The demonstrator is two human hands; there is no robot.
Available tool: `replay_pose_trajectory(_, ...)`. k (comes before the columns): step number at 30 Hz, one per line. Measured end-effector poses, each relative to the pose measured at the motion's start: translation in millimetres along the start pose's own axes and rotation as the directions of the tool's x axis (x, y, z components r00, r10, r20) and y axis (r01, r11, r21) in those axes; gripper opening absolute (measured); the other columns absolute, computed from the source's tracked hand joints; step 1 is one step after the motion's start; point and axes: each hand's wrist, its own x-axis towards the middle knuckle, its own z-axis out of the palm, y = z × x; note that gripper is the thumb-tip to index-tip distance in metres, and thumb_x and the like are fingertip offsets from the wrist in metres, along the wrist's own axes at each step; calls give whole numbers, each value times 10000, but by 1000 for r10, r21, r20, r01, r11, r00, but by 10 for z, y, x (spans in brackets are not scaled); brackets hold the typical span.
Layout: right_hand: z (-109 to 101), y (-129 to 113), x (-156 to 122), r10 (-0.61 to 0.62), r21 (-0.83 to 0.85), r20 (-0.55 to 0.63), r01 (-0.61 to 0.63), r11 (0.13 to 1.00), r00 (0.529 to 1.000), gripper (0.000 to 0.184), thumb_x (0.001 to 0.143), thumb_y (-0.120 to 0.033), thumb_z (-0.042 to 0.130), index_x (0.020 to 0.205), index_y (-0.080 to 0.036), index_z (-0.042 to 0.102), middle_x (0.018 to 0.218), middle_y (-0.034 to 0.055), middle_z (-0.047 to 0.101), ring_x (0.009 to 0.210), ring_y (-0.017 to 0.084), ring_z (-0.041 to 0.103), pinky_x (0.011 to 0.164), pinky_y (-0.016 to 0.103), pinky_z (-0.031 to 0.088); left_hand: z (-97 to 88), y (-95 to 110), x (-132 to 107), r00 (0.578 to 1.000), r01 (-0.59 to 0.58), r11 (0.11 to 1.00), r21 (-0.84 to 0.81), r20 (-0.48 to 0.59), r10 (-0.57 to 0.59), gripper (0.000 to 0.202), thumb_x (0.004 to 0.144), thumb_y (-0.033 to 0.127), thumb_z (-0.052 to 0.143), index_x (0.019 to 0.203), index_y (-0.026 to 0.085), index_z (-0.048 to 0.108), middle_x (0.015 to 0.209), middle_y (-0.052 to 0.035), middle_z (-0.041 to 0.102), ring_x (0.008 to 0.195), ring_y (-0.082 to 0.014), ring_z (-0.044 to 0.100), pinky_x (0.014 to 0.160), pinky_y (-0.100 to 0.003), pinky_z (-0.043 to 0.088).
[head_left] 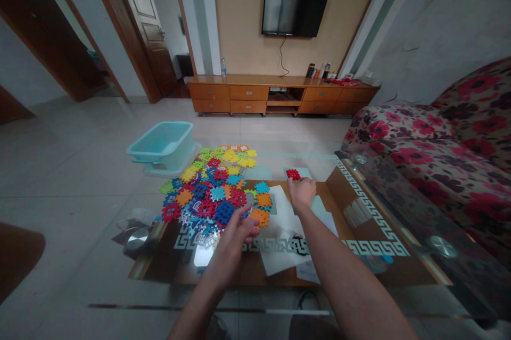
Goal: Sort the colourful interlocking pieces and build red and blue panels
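Observation:
A large heap of colourful interlocking plastic tiles [217, 193] covers the left half of the glass table. My left hand [240, 227] hovers at the heap's near right edge, fingers apart and nothing held, beside an orange tile [261, 217] and a dark blue tile [224, 213]. Farther out to the right, my right hand [302, 191] has its fingertips closed on a red tile [293, 174], low over the glass or touching it. Those fingertips are partly hidden by the hand itself.
The glass table [383, 271] has a patterned border, with papers [279, 223] visible beneath the glass. A light blue plastic bin [162, 140] stands left of the heap. A floral sofa [431, 154] flanks the right side. A wooden TV cabinet [247, 92] is at the back.

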Motion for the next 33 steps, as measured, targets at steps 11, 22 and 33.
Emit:
replay_pose_trajectory(11,-421,84,-284,27,292,131,-65,954,991,398,832,-333,484,1085,-63,631,993,187,703,958,277,634,838,322,454,-263,-90,41,956,-170,758,629,-80,281,562,770,443,673,1250,171,567,1037,-122,665,992,-297,619,904,-412,433)
replay_pose_trajectory(22,-1307,-195,-928,-324,549,466,18,836,824,386,888,-443,417,628,-200,569,604,10,590,613,168,554,597,258,385,-853,-263,257,917,-30,222,975,-61,394,422,845,321,550,1225,140,522,1189,-163,600,1145,-312,551,985,-428,416)
replay_pose_trajectory(33,-1906,-281,-1324,-441,279,695,352,893,568,307,887,-379,506,661,-204,618,692,66,673,637,186,580,579,279,321,-912,-219,261,925,15,90,996,-48,377,437,861,374,538,1222,129,538,1188,-169,582,1153,-327,527,973,-417,405)
